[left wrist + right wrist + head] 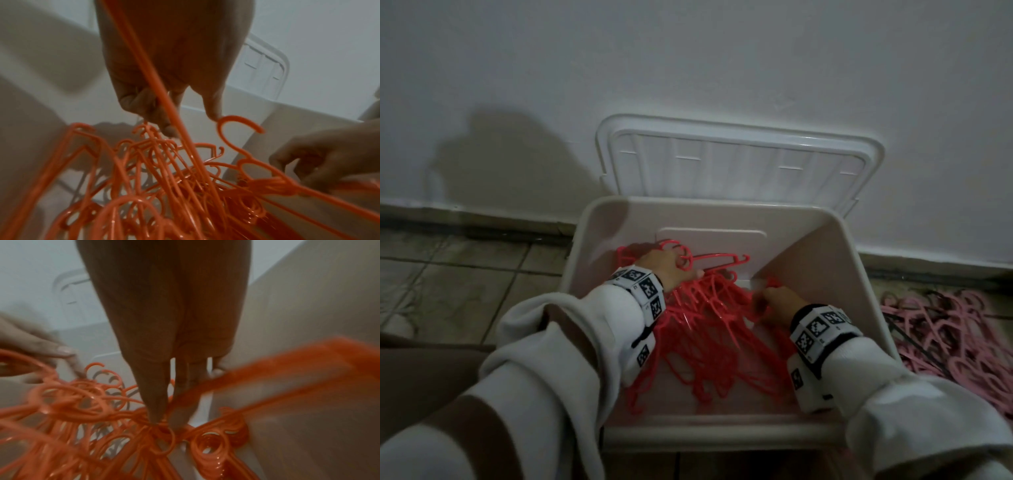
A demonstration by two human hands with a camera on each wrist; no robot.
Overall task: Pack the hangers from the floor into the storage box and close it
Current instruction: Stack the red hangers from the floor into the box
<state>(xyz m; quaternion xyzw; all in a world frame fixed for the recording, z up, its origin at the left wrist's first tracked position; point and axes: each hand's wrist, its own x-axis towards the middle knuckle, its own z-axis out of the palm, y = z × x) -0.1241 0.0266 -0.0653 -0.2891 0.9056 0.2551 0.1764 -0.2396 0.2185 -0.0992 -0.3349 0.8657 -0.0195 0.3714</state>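
Inside: storage box [866, 274], pale plastic, on tiled floor [465, 274] against white wall [688, 51]. Lid [739, 161] swung up and back, leaning toward wall. Box contents: tangled heap of red hangers [709, 329], thin plastic, glossy, hooks pointing every way, arms crossing and interlocked. Heap spread over box bottom from middle toward near wall.

Outside, on floor to right of box: second pile, pink hangers [945, 329], paler, some dark ones mixed in, lying flat and jumbled.

Left hand [664, 267] down in box at far-left edge of heap. Left wrist view: fingers [144, 104] curled, pinching hooks at top of bundle; one long red bar crossing palm; thumb tip touching an open hook.

Right hand [777, 305] at right side of heap, near box's right wall. Right wrist view: fingers [156, 394] extended downward, tips pressed into a knot of hooks, not closed round any; blurred red bar crossing in front of fingertips.

White sleeves [571, 342] on both arms, marker-patterned wrist bands [643, 287] at cuffs.
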